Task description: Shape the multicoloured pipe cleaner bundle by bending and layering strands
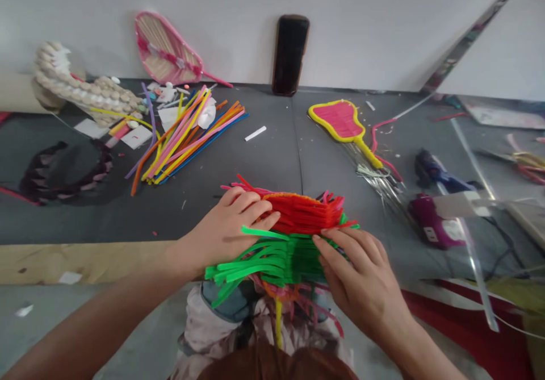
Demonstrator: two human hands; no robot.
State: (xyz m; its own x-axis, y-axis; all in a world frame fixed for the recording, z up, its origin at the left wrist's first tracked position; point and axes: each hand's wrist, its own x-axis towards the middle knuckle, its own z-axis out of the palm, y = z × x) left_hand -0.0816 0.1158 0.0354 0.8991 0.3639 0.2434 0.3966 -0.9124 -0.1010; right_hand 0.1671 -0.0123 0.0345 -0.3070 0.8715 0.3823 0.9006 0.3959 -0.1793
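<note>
A woven pipe-cleaner mat (298, 221), red at the far half and green at the near half, lies at the front edge of the dark grey table (272, 158). My left hand (230, 229) rests on its left side, fingers curled over the red strands and touching a loose green strand. My right hand (361, 275) presses the green part from the right, fingertips at the red-green border. Loose ends stick out on both sides and hang below.
A bundle of coloured pipe cleaners (187, 136) lies at back left. A pink and yellow paddle shape (343, 121) lies right of centre, and two glue guns (438, 198) sit to the right. A phone (290, 53) leans on the wall. A shell piece (80, 90) is far left.
</note>
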